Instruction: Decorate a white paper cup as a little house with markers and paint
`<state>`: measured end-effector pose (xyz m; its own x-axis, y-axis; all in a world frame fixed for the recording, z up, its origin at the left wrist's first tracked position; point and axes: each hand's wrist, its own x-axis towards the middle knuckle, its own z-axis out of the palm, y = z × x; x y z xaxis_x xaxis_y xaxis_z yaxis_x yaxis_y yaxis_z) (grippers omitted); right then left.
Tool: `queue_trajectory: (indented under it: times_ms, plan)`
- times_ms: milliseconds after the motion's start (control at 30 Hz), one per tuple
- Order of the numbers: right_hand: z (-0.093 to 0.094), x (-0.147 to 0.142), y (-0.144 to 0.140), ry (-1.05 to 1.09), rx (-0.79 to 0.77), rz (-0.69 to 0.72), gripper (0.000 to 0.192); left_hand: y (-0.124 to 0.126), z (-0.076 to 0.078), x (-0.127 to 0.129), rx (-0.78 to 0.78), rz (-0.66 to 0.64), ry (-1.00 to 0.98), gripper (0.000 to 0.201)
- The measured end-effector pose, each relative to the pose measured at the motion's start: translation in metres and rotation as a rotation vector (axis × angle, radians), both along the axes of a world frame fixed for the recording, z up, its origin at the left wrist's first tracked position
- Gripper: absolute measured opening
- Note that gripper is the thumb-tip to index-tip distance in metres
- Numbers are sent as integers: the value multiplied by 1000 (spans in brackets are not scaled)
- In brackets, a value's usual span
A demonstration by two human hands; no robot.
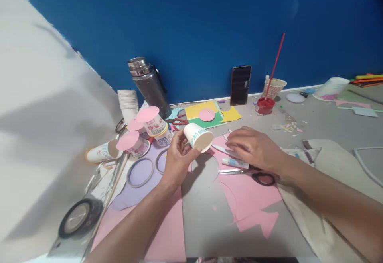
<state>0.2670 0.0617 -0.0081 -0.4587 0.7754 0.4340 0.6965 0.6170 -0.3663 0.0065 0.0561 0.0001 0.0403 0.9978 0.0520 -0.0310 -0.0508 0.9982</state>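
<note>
My left hand (179, 155) grips a white paper cup (193, 132) with a teal scribbled band, tilted so its mouth faces me and to the right. Over on the right, my right hand (251, 145) is low over the table with bent fingers. A white pen (223, 150) runs under those fingers; whether they grip it is hidden. Just below that hand lie a small glue tube (235, 163) and scissors (263, 178) with dark handles. Cut pink paper (248, 199) spreads beneath them.
At left stand decorated cups topped with pink discs (148, 114), a cup stack (128, 99), a steel flask (149, 83) and tape rolls (140, 173). A phone (240, 85) and red paint pot (265, 106) are by the blue wall. Cloth (332, 175) lies right.
</note>
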Motion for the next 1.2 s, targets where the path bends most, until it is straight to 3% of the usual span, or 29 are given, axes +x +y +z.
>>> queue_trajectory:
  times_ms: [167,333,467,567,867,967,1100,1167,1200]
  plan:
    - [15,17,8,226,-18,-365,20,1,-2,-2,8,2,-14,63]
    - [19,25,17,242,-145,-496,22,2,-3,-2,-88,-4,-110,52]
    - [16,25,20,164,-204,-458,22,2,-2,0,-186,-119,-314,54]
    - [15,24,19,127,-204,-432,22,3,0,2,-299,-122,-435,60]
    - [10,19,16,38,-205,-371,24,4,8,4,-529,-212,-628,61]
    - [12,17,14,51,-214,-378,23,2,7,3,-523,-257,-619,62]
    - [19,9,5,245,-293,-344,22,-1,3,-1,-420,-327,-527,66]
    - [21,3,-2,376,-359,-275,35,-3,2,-1,-324,-346,-432,73]
    - [21,0,-6,422,-389,-209,51,-4,2,-1,-268,-350,-385,79]
